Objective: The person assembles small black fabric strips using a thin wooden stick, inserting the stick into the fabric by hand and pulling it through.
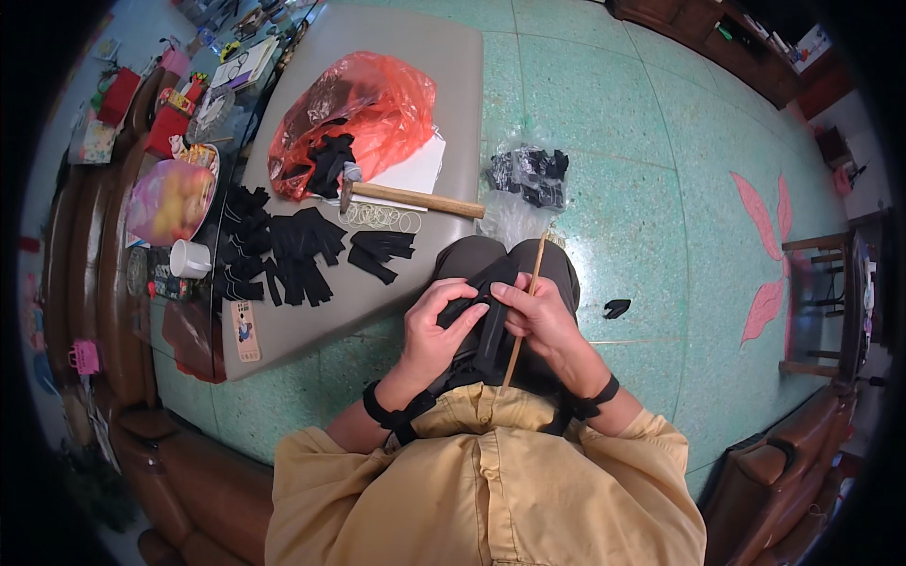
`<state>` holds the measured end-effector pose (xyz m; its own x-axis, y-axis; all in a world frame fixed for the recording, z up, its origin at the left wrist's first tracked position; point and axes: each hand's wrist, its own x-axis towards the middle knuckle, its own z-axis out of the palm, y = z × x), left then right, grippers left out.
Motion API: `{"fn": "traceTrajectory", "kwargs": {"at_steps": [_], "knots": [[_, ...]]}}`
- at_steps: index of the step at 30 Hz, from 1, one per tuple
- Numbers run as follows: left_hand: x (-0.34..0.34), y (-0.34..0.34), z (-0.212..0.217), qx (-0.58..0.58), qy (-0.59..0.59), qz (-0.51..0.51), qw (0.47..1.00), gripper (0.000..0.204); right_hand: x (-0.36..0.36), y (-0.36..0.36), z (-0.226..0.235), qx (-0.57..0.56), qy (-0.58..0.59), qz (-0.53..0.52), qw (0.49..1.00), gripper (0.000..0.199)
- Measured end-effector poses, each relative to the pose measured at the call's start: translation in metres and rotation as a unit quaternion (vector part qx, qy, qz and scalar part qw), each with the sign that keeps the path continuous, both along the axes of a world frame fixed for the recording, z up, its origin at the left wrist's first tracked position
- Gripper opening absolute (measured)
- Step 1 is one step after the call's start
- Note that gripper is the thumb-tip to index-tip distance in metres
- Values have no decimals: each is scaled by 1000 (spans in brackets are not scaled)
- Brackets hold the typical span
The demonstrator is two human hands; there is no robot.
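Hands together over my lap; left hand (436, 325) curled round a black fabric piece (486, 316), right hand (540, 316) pinching the same piece and a thin wooden stick (525, 307) that runs upright past the fingers; fabric sits on my knees. Low table (444, 57) ahead-left holds more black fabric pieces (297, 250), rubber bands (379, 218), a hammer (415, 197), a red plastic bag (363, 108).

A hammer (415, 199) lies on the table (453, 66) between the plastic bag (363, 113) (behind it) and fabric pieces (302, 250).
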<state>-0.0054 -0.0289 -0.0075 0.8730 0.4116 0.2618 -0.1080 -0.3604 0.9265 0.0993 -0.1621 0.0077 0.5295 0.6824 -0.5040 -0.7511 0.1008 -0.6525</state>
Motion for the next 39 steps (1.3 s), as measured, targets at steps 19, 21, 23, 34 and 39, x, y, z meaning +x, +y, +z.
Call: {"fn": "traceTrajectory", "kwargs": {"at_steps": [19,21,23,34,39], "knots": [[11,-17,10,-166,11,51,985,7,3,7,2,-22,-77,-90,993,21],[13,-15,9,-159,17,50,986,7,9,5,4,-26,-49,-21,998,23],[13,-14,6,-151,25,50,987,7,11,2,1,-30,-54,9,998,21],[9,-19,9,-44,-2,50,998,6,2,-2,11,-41,-62,-35,997,26],[12,-18,7,-108,-2,33,994,5,3,-7,-14,-109,-505,-37,855,16]]}}
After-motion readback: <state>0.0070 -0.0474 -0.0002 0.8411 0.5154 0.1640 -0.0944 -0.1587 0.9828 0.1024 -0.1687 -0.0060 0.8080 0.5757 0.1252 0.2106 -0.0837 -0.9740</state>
